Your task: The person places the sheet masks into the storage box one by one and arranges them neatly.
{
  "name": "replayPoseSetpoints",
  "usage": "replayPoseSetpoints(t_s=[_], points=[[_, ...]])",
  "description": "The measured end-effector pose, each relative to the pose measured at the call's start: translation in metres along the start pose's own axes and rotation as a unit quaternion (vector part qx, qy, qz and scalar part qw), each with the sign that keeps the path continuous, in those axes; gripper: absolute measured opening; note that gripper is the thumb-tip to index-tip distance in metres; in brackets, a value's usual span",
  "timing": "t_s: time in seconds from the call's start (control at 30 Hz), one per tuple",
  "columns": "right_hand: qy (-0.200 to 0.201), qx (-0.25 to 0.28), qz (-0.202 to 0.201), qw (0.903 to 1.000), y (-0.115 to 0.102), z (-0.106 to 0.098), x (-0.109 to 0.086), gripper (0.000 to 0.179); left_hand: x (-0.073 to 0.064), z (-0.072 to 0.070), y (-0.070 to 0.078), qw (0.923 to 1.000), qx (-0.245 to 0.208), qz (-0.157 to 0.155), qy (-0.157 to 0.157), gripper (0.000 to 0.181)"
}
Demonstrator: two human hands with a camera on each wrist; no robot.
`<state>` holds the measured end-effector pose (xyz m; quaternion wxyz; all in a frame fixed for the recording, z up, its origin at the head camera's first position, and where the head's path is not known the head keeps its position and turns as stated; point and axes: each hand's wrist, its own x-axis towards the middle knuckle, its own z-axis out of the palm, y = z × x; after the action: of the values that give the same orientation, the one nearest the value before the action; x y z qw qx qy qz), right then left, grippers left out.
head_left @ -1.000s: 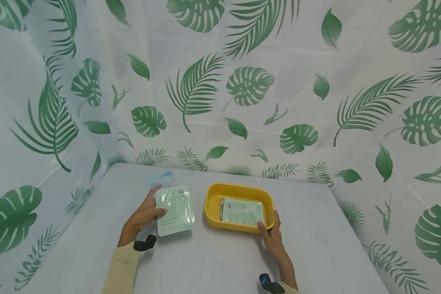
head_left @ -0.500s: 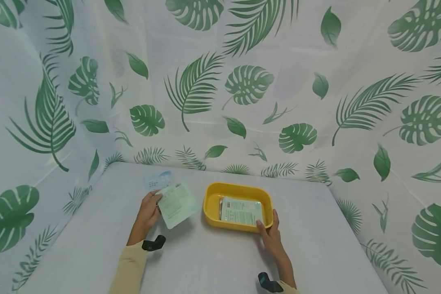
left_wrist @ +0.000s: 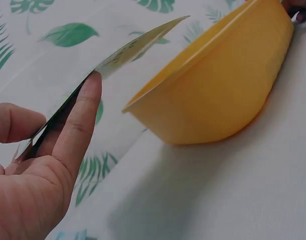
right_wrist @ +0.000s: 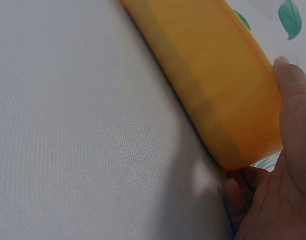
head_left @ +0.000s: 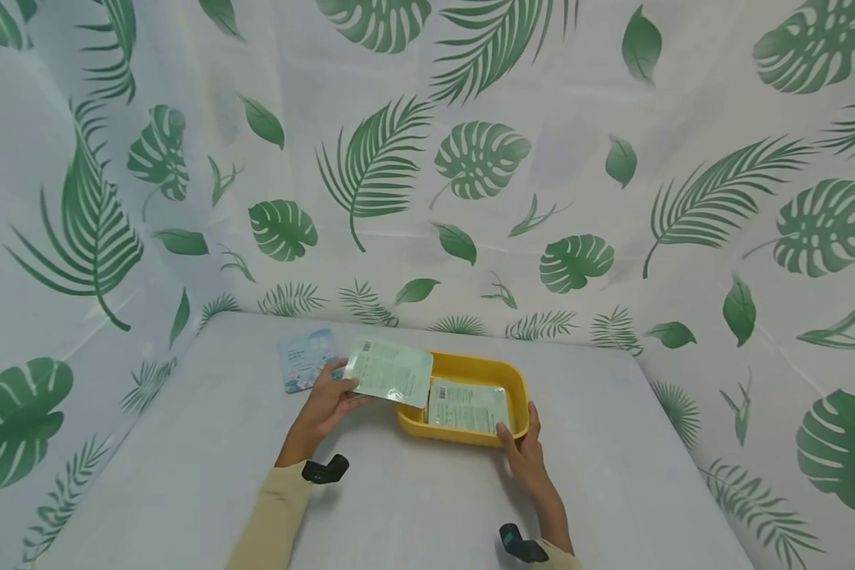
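Note:
In the head view my left hand (head_left: pixel 328 404) pinches a pale green flat packet (head_left: pixel 390 370) by its left edge, thumb on top and fingers beneath. The packet hangs tilted over the left part of a yellow tub (head_left: pixel 480 364). The left wrist view shows this packet (left_wrist: pixel 137 45) edge-on, above the tub's rim (left_wrist: pixel 183 70). Inside the tub lies another pale green packet (head_left: pixel 468 405), printed side up. My right hand (head_left: pixel 527 459) grips the tub's right front corner, its thumb at the rim; in the right wrist view the fingers reach round the tub's end (right_wrist: pixel 233 115).
A light blue packet (head_left: pixel 302 356) with a floral print lies on the white table (head_left: pixel 427 507), behind my left hand. Leaf-patterned curtain (head_left: pixel 399 182) encloses the table at the back and sides.
My left hand has carried the green packet rightward, from beside the tub to over its left part. More of the blue packet is uncovered. The right hand stays at the tub.

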<state>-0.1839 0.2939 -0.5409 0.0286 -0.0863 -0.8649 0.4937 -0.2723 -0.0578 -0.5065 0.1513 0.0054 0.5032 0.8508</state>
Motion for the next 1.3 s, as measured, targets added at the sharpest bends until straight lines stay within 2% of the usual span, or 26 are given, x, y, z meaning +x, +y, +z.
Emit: replayPoseSetpoints(t_s=[0.1,0.23,0.37,0.57,0.67,0.8,0.87,1.0,1.07,1.13,1.23,1.3], points=[[0.002,0.003,-0.004,1.0000,-0.001,0.000,0.000,0.087,0.005,0.008,-0.004,0.9991,0.041,-0.003,-0.014,0.064],[0.005,0.001,-0.006,1.0000,-0.001,0.000,0.000,0.086,0.010,0.018,-0.010,0.9942,0.101,-0.017,-0.032,0.072],[0.009,0.006,-0.010,0.9999,-0.001,0.001,-0.001,0.087,0.010,0.029,-0.014,0.9889,0.135,-0.026,-0.056,0.078],[0.036,0.000,-0.048,0.9982,-0.001,0.003,-0.005,0.087,0.012,0.045,-0.019,0.9781,0.187,-0.014,-0.091,0.071],[0.030,-0.002,-0.037,0.9988,-0.001,0.002,-0.004,0.086,0.013,0.052,-0.022,0.9717,0.220,-0.010,-0.087,0.068],[0.012,-0.003,-0.008,0.9999,-0.001,0.000,-0.001,0.085,0.014,0.060,-0.023,0.9557,0.285,0.002,-0.075,0.067],[0.008,-0.012,-0.001,0.9999,-0.001,-0.001,-0.003,0.085,0.013,0.063,-0.024,0.9425,0.326,0.016,-0.073,0.066],[0.004,-0.013,-0.003,0.9999,-0.001,0.000,-0.003,0.085,0.011,0.067,-0.025,0.9106,0.403,0.055,-0.075,0.056],[0.002,-0.009,-0.010,0.9999,-0.001,-0.001,-0.002,0.085,0.011,0.069,-0.024,0.9001,0.425,0.060,-0.072,0.050],[0.001,-0.006,-0.016,0.9999,-0.002,-0.001,0.001,0.084,0.012,0.071,-0.024,0.8931,0.440,0.064,-0.071,0.047],[0.001,-0.014,-0.014,0.9998,-0.002,-0.001,0.002,0.084,0.014,0.074,-0.024,0.8915,0.445,0.053,-0.067,0.055],[0.003,-0.015,-0.012,0.9998,-0.001,-0.001,0.001,0.084,0.014,0.075,-0.025,0.8883,0.451,0.058,-0.063,0.062]])
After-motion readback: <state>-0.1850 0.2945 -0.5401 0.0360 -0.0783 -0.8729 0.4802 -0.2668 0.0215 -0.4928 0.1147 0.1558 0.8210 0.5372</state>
